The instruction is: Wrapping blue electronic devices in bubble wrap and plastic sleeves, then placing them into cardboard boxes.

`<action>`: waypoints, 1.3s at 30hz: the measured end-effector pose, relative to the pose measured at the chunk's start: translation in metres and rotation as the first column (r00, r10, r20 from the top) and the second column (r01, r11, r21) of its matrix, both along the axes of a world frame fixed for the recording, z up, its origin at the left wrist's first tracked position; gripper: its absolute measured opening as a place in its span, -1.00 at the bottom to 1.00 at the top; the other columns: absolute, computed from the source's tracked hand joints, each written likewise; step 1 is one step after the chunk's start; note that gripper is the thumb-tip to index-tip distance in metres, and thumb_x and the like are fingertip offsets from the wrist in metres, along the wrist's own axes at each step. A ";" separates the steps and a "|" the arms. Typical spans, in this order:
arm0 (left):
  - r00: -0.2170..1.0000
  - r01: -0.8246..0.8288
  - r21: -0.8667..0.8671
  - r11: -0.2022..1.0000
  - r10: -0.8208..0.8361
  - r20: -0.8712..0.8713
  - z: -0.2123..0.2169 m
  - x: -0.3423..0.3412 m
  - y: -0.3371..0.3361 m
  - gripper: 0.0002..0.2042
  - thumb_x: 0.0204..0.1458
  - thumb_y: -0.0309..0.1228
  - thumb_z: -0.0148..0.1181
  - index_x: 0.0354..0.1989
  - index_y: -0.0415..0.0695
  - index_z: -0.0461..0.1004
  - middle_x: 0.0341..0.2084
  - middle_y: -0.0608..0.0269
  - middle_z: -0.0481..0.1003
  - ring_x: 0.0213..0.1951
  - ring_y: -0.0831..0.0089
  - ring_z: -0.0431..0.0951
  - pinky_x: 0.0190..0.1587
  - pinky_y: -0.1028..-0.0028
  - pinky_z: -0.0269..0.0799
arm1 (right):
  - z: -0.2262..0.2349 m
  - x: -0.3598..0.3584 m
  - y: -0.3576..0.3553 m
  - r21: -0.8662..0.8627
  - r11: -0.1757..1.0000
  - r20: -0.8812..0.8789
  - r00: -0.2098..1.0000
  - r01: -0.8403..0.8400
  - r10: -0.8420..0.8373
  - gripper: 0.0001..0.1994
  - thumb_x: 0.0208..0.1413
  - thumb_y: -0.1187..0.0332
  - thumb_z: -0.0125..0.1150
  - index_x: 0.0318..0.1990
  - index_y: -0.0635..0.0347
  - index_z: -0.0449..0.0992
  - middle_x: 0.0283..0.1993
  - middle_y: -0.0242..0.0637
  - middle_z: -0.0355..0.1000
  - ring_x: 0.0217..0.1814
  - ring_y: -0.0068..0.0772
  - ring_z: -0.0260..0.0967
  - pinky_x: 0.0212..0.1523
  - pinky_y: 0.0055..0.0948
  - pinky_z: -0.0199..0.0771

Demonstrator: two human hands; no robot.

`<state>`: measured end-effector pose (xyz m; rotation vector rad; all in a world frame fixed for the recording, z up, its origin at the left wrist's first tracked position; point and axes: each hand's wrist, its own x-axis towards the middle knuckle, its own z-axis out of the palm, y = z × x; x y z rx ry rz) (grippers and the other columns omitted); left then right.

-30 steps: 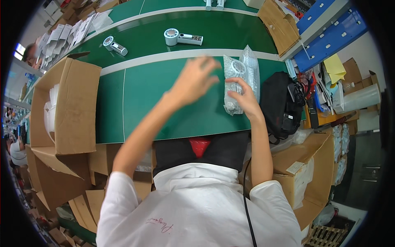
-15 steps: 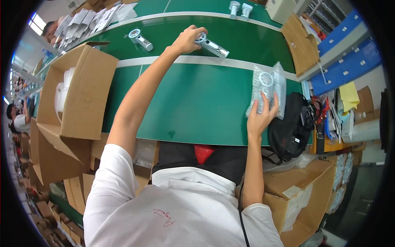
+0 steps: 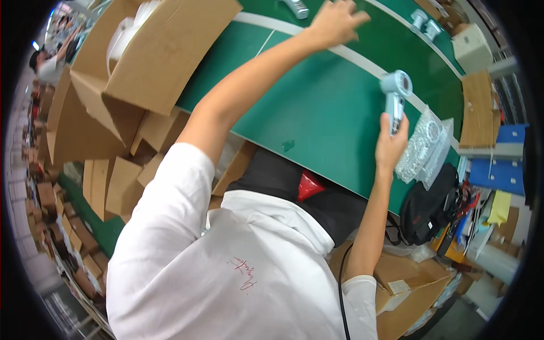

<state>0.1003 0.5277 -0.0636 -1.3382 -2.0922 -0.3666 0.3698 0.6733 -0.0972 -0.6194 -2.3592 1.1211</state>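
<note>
My right hand (image 3: pixel 391 143) is closed round the silver handle of a pale blue handheld fan or dryer (image 3: pixel 396 85), its kind not certain. The round head points up, away from me, over the green table (image 3: pixel 306 113). Just beyond its head and to the right lies a clear bubble-wrap bag (image 3: pixel 420 140) with a ring-shaped outline on it. My left hand (image 3: pixel 339 24) hovers over the far side of the table, fingers spread and holding nothing. Beside it, at the top edge, shows part of a similar device (image 3: pixel 297 8).
Two more pale blue devices (image 3: pixel 426 26) stand at the far right, by a white box (image 3: pixel 472 46). A black bag (image 3: pixel 432 207) sits at the table's right end. On the left, an opened carton (image 3: pixel 170 54) holds white material. Further cartons (image 3: pixel 127 184) stand lower left.
The device has passed from my left hand to my right, which has come off the bubble-wrap bag. My left hand has opened and moved away from it. The whole view has tilted.
</note>
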 end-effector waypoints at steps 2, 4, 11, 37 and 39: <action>0.874 -0.484 0.096 0.870 0.487 -0.005 -0.011 -0.027 -0.025 -0.47 0.04 -0.04 0.23 0.14 -0.05 0.41 -0.32 -0.04 0.52 -0.31 0.02 0.50 -0.20 0.08 0.39 | 0.000 0.012 0.003 0.039 0.994 -0.012 0.995 0.097 -0.097 -0.53 0.24 0.20 0.20 0.18 0.32 0.38 -0.05 -0.01 0.48 -0.17 -0.10 0.45 -0.10 -0.27 0.44; 0.679 -0.631 -0.272 0.727 0.687 0.261 -0.075 -0.145 -0.142 -0.41 0.06 0.06 0.12 0.23 0.03 0.38 -0.20 -0.08 0.52 -0.27 -0.02 0.50 -0.20 0.04 0.34 | 0.002 -0.013 -0.020 0.098 0.992 -0.055 0.995 -0.080 0.086 -0.53 0.24 0.19 0.20 0.18 0.33 0.38 -0.04 -0.02 0.45 -0.14 -0.10 0.43 -0.07 -0.26 0.42; 0.677 -0.562 -0.259 0.786 0.617 0.401 -0.048 -0.075 -0.053 -0.53 -0.02 -0.04 0.19 0.12 0.25 0.43 -0.21 0.12 0.58 -0.21 0.15 0.62 -0.26 0.17 0.48 | -0.041 0.018 0.026 0.323 0.946 -0.044 0.999 0.038 -0.025 -0.52 0.25 0.15 0.20 0.17 0.34 0.38 0.03 -0.02 0.30 0.04 -0.04 0.31 0.08 -0.20 0.33; 0.849 -0.223 0.285 0.932 0.042 0.527 -0.080 0.160 -0.055 -0.75 -0.13 -0.32 0.32 -0.23 0.01 0.51 -0.38 0.04 0.43 -0.65 0.12 0.48 -0.59 0.23 0.42 | 0.023 -0.018 -0.097 0.373 0.877 -0.469 0.754 -0.302 0.459 -0.68 0.19 0.58 0.14 0.11 0.27 0.39 0.18 -0.13 0.30 0.19 -0.24 0.31 0.20 -0.34 0.35; 0.787 -0.269 0.262 0.927 0.055 0.615 -0.066 0.173 -0.063 -0.73 -0.13 -0.35 0.34 -0.21 0.00 0.50 -0.39 0.08 0.42 -0.62 0.17 0.47 -0.57 0.30 0.39 | 0.023 -0.012 -0.104 0.346 0.884 -0.461 0.763 -0.315 0.453 -0.69 0.19 0.58 0.15 0.09 0.27 0.39 0.14 -0.13 0.33 0.16 -0.26 0.33 0.17 -0.36 0.37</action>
